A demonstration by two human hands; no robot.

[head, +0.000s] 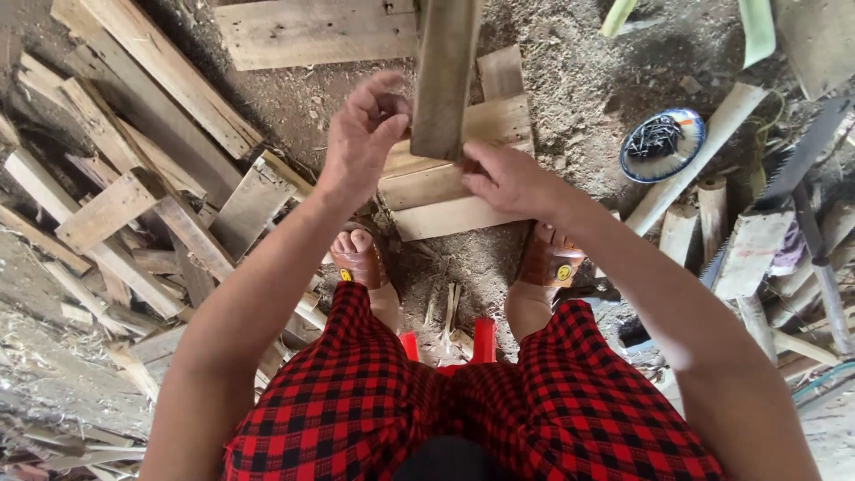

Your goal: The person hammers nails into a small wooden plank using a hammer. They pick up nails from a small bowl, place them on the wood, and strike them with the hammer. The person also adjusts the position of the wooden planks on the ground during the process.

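The upright wooden plank (443, 76) stands between the two hands, its long axis running away from the viewer toward the top of the frame, its lower end resting on the flat boards (445, 183) on the dirt floor (570, 80). The left hand (361, 138) sits just left of it, thumb and fingers pinched against its edge. The right hand (508, 178) lies at its lower right corner, fingers pressed to the boards and touching the plank's base. A blue bowl of nails (662, 142) lies well off to the right.
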